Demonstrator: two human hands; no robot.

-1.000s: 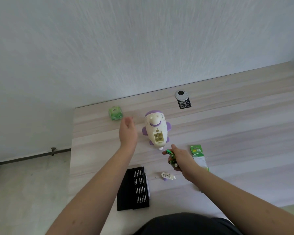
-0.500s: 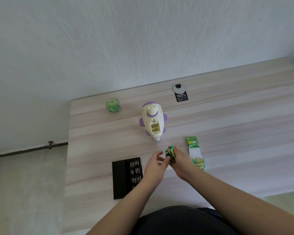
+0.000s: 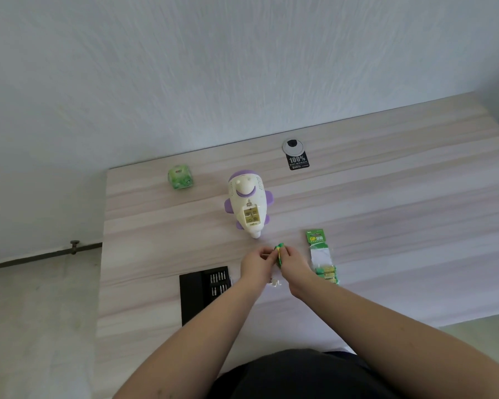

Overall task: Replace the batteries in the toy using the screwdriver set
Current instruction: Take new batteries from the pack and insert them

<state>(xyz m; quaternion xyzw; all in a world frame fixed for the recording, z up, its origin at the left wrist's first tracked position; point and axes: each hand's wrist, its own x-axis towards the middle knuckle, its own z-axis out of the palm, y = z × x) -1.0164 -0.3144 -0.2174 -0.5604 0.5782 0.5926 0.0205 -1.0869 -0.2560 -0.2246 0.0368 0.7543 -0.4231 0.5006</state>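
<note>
Pinching green batteries (image 3: 279, 252) between curled fingers, the right hand (image 3: 294, 264) meets the left hand (image 3: 255, 264), whose fingertips close narrowly on the same bundle. Just beyond the fingers lies the toy (image 3: 248, 205), battery compartment open; the screwdriver set (image 3: 205, 289) sits left of them.

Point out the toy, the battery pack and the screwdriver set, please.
toy (image 3: 247, 207): head view, white body beside the open compartment.
battery pack (image 3: 316, 239): head view, green header card.
screwdriver set (image 3: 195, 295): head view, black case.
</note>
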